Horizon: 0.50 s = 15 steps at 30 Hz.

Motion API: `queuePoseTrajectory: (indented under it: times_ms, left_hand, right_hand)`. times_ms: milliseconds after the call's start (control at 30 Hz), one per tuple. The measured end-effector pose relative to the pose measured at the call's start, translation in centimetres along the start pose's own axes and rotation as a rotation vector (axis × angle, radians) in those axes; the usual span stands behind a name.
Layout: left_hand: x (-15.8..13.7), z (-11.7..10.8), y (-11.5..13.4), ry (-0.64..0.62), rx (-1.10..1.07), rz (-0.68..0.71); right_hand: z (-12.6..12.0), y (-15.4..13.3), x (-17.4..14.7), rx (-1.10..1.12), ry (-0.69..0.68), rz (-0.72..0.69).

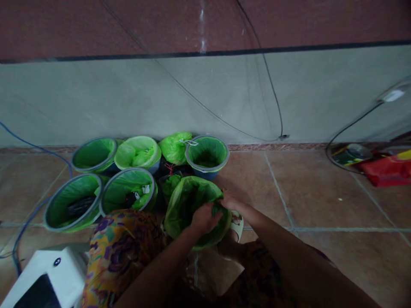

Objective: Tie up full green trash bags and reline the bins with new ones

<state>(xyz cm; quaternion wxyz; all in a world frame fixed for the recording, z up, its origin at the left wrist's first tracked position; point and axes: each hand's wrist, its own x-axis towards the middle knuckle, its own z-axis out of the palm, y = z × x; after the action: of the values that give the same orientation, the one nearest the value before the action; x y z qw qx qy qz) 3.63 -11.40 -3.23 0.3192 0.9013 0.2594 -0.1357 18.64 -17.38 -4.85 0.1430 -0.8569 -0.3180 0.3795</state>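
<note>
A bin lined with a green plastic bag (181, 201) stands between my knees, its mouth facing up. My left hand (204, 220) reaches over the bag's opening, fingers closed on plastic near its right side. At the right rim, my right hand (228, 200) grips the bag's edge, close to the left fingertips. The bag hides most of the bin's body, and its inside is dark.
Against the wall stand several grey-rimmed bins (93, 154) with green liners, some with dark items inside. A tied green bag (175, 147) sits among them. A white machine (53, 273) is lower left, a blue cable (27, 229) beside it. Red packaging (385, 169) lies far right.
</note>
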Motion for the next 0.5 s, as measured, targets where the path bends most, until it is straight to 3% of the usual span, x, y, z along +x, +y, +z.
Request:
queuePoseTrajectory:
  times_ms: [33, 100, 167, 300, 400, 500]
  left_hand:
    - [0.9, -1.4, -0.3, 0.140, -0.003, -0.077]
    - [3.2, -4.2, -0.9, 0.368, -0.004, -0.096]
    - [5.7, -6.5, -1.5, 0.457, 0.017, -0.057]
    - [9.3, -8.5, -2.7, 0.304, 0.167, 0.040]
    - [10.3, -8.4, -3.6, 0.145, 0.282, 0.135]
    - [10.6, -8.2, -4.4, 0.089, 0.350, 0.190]
  right_hand:
    - [-0.3, -0.2, 0.2, -0.041, 0.054, -0.006]
    - [-0.9, -0.5, 0.6, -0.082, 0.175, -0.050]
    - [-1.4, -1.0, 1.1, -0.061, 0.266, -0.089]
    - [-1.6, -2.0, 1.9, -0.031, 0.302, -0.071]
    - [-1.2, -2.5, 2.3, -0.086, 0.246, -0.076]
    - [-0.6, -2.4, 2.4, -0.147, 0.185, -0.085]
